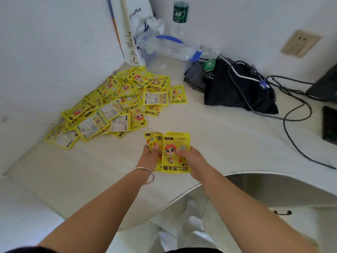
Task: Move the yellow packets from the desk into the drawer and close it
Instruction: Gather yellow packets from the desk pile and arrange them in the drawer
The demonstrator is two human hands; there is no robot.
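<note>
A heap of several yellow hand-warmer packets [116, 105] lies in the desk's back left corner against the wall. In front of it, above the white desk [209, 136], both hands hold a small stack of the same yellow packets [173, 154], face up and fanned. My left hand [150, 156], with a silver bangle on its wrist, grips the stack's left side. Gripping its right edge is my right hand [191, 157]. A drawer front with a dark handle [281, 212] shows under the desk at lower right, shut.
At the back stand a paper coffee bag [127, 30], a clear plastic box [167, 50] and a green-labelled bottle [180, 15]. A dark cloth [235, 90] with cables [290, 114] lies at right, beside a dark device [329, 125]. The desk's curved front edge [182, 196] overhangs the floor.
</note>
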